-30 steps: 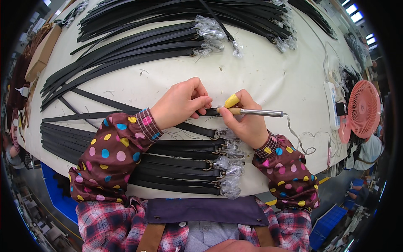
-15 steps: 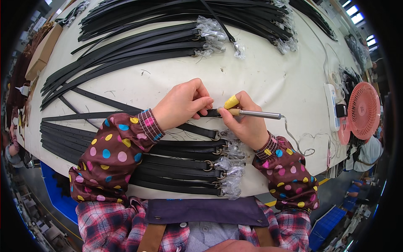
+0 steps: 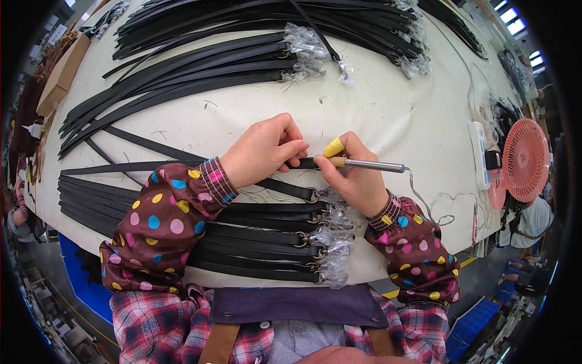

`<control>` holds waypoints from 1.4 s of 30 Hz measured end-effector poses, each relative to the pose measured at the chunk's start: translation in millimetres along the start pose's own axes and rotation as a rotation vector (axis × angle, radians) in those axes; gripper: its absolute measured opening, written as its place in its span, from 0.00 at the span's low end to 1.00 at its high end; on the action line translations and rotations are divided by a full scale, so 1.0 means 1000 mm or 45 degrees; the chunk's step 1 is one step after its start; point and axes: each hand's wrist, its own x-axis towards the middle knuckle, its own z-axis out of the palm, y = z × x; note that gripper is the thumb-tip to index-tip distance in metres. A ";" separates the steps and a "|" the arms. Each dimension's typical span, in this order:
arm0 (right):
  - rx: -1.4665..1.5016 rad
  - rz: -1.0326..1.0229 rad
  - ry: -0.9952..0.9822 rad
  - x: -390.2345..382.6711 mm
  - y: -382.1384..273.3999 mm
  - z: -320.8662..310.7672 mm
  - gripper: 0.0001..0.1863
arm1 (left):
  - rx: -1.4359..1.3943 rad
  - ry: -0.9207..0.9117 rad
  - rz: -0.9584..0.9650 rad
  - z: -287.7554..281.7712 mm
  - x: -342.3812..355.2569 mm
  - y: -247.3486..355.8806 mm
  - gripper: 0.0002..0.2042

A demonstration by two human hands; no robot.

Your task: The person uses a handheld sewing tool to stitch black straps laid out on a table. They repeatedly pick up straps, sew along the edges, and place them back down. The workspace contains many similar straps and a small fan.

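My left hand (image 3: 262, 151) is closed, thumb and fingers pinched together over the end of a black leather belt (image 3: 310, 162); its long part runs out leftward under my wrist. My right hand (image 3: 356, 182) grips a corded pen-shaped tool (image 3: 376, 165) with a silver tube and a tan front part. The tool's tip, by the belt end, is hidden behind my fingers. A yellow finger cover (image 3: 334, 147) sits on my right index finger. Below my hands, more black belts (image 3: 267, 236) lie side by side, their metal buckles wrapped in clear plastic (image 3: 335, 252).
Large bundles of black belts (image 3: 200, 73) lie across the far side of the white table (image 3: 388, 109). At the right stand a pink fan (image 3: 525, 159) and a white power strip (image 3: 479, 155). The tool's thin cord (image 3: 418, 194) loops over the tabletop. A cardboard box (image 3: 63, 76) is at the far left.
The rear of the pen-shaped tool has shifted very slightly left. Otherwise both hands and the belt are in the same place.
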 end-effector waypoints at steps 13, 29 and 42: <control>-0.287 -0.228 0.037 -0.003 0.000 -0.023 0.08 | 0.963 0.081 0.472 0.003 -0.017 -0.002 0.13; -0.206 -0.344 -0.173 -0.027 -0.018 -0.016 0.06 | 1.620 -0.398 0.255 0.004 -0.139 0.013 0.61; 0.084 -0.019 0.043 -0.035 -0.003 -0.014 0.04 | 1.429 -0.113 0.519 -0.004 -0.110 0.000 0.36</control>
